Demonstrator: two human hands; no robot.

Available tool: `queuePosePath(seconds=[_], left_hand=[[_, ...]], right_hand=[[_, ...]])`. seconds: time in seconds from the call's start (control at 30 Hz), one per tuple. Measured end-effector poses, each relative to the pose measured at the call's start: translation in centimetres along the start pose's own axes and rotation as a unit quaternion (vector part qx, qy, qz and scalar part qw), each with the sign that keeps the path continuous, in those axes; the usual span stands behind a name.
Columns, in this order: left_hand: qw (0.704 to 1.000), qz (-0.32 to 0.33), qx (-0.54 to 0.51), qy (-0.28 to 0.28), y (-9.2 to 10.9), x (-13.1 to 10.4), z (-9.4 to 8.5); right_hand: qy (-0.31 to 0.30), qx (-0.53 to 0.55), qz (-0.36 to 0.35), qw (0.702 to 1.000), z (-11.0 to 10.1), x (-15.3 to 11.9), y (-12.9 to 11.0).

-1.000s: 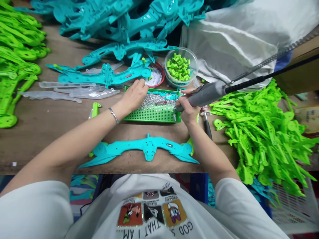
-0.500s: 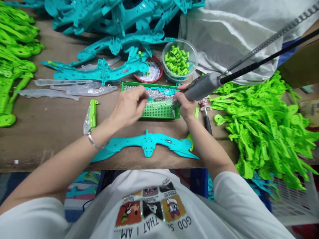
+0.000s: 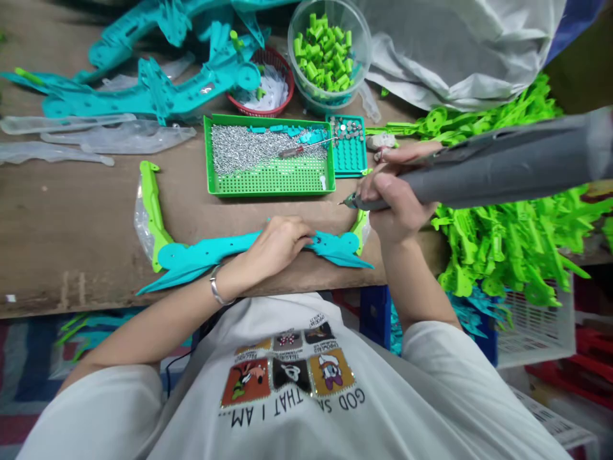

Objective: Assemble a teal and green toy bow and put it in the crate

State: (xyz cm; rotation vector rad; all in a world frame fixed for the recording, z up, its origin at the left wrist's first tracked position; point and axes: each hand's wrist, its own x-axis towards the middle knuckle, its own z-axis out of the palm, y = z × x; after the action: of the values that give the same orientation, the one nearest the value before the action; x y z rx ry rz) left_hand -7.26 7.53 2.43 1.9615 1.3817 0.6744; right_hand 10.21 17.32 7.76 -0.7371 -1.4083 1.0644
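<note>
A long turquoise plastic piece (image 3: 205, 251) lies near the table's front edge, with a green arm (image 3: 152, 204) at its left end and another green part (image 3: 360, 225) at its right. My left hand (image 3: 282, 243) rests over the middle of this piece, its fingers bent together at the surface; what they pinch, if anything, is too small to tell. My right hand (image 3: 400, 198) is wrapped round a grey power screwdriver (image 3: 502, 163), whose tip points left above the table. A green tray (image 3: 268, 191) of small screws, with a small screwdriver (image 3: 293, 152) in it, sits beyond my hands.
Beside the green tray is a turquoise tray (image 3: 349, 156) with small metal pieces. Behind stand a red basket (image 3: 290, 89) and a clear tub (image 3: 330, 102) of green pegs. Turquoise parts (image 3: 115, 102) lie back left, a green pile (image 3: 498, 249) at right.
My left hand has come from the screw tray down to the turquoise piece. My right hand has moved the power screwdriver right and nearer, off the tray. The view has shifted.
</note>
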Motion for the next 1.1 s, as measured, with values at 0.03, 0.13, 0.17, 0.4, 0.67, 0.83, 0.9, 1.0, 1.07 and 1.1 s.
queuePosePath(seconds=[0.03,0.13,0.17,0.4,0.67,0.83,0.9,1.0,1.07,1.1], left_hand=[[1.000,0.009,-0.004,0.003,-0.2,-0.1,0.2],[0.999,0.032,-0.016,0.021,-0.6,-0.5,0.9],[0.999,0.038,-0.014,0.029,-0.8,-0.6,1.1],[0.997,0.042,0.027,0.061,-1.2,-0.8,1.8],[0.996,0.036,0.066,0.036,-0.4,-0.7,1.6],[0.993,0.043,0.105,0.037,0.0,-0.8,1.9],[0.985,0.056,0.153,0.052,0.3,-1.2,2.3],[0.960,0.095,0.247,0.095,0.9,-2.2,3.4],[0.941,0.104,0.298,0.125,1.4,-2.8,4.3],[0.935,0.097,0.314,0.136,1.6,-3.1,4.7]], right_hand=[[-0.004,0.010,-0.004,1.000,-0.3,-0.6,-0.4],[-0.004,0.006,0.010,1.000,-0.7,-2.3,-1.0],[-0.002,-0.002,0.021,1.000,-0.8,-2.8,-1.1],[-0.072,0.007,0.080,0.994,-1.0,-5.8,-1.4],[-0.051,0.002,0.091,0.995,-0.8,-5.9,-1.4],[-0.057,0.028,0.066,0.996,-0.6,-6.0,-1.4],[-0.056,0.035,0.062,0.996,-0.5,-6.1,-1.3],[-0.051,0.042,0.055,0.996,-0.4,-6.0,-1.1],[-0.045,0.049,0.046,0.997,-0.2,-5.8,-0.9],[-0.042,0.054,0.041,0.997,-0.1,-5.7,-0.8]])
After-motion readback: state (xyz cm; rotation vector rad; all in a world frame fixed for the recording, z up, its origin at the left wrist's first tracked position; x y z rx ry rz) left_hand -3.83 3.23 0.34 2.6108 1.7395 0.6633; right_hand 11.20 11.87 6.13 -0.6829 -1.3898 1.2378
